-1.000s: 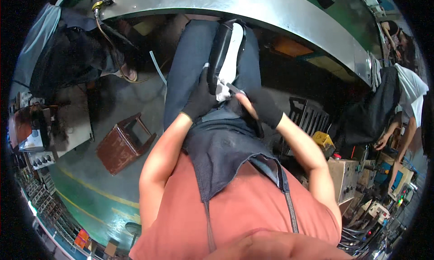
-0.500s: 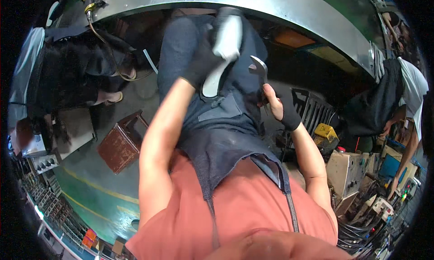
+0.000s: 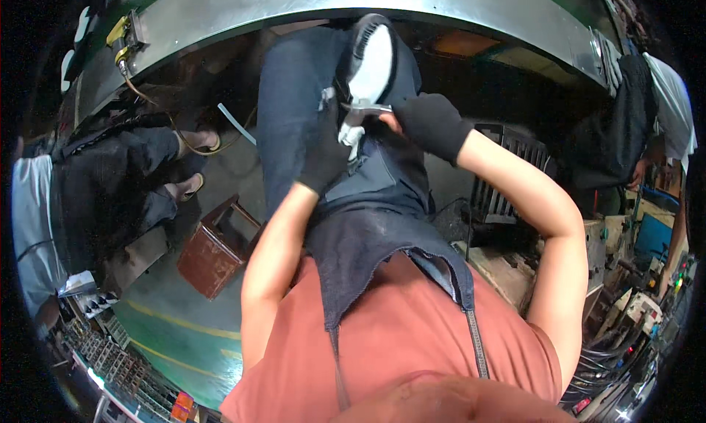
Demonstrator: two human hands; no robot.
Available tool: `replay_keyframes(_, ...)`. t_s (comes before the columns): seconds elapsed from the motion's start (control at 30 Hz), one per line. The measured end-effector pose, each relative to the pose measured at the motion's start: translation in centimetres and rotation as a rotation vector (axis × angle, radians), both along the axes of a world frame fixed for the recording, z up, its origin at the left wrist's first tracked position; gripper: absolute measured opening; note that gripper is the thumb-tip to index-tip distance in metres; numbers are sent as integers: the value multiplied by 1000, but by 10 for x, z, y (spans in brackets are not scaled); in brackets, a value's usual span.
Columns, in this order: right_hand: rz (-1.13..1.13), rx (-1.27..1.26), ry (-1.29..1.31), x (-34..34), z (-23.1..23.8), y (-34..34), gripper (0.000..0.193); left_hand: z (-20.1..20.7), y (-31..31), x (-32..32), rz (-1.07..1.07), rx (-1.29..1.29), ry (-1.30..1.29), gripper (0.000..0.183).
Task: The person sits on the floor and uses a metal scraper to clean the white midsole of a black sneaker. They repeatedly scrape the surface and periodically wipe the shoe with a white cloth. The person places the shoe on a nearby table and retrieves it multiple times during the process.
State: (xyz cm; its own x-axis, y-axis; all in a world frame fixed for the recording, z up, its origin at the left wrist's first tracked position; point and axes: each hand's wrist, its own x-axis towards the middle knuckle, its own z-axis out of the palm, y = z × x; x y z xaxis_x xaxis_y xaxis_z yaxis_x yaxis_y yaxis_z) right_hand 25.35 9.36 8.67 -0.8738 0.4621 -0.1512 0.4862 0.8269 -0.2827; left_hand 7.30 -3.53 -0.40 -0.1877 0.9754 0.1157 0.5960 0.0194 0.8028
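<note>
A shoe (image 3: 370, 62) with a white sole facing up and a dark upper rests on my lap, toe pointing away from me. My left hand (image 3: 327, 149), in a black glove, closes around its left side near the middle and heel. Above the shoe's waist is my right hand (image 3: 430, 125), also black-gloved with a bare fingertip showing. It grips curved-headed metal pincers (image 3: 365, 109), whose head lies across the sole. The handles are hidden inside the right hand. White crumpled material (image 3: 351, 136) shows beside my left hand at the heel end.
A metal-edged bench (image 3: 220, 7) curves across the far side, with a yellow tool (image 3: 118, 42) and its hose at left. A brown stool (image 3: 213, 254) stands at left. Co-workers sit on both sides; machinery (image 3: 632, 313) is at right.
My right hand has moved left and inward with the pincers, from beside my thigh onto the shoe. My left hand has shifted toward the heel, uncovering the front sole.
</note>
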Motion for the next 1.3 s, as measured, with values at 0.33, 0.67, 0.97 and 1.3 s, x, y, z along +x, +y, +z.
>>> replay_keyframes(0.33,-109,-849,-253,10,20,42,58,0,43,2,154,110,3,69)
replay_keyframes(0.67,390,-60,200,-38,54,-43,28,-13,64,-46,28,-47,-494,72)
replay_keyframes(0.97,-302,-654,46,11,11,19,38,32,52,-42,-84,-396,-973,63)
replay_keyframes(1.3,-236,-144,347,11,-41,13,32,44,62,-38,-270,-128,-543,75)
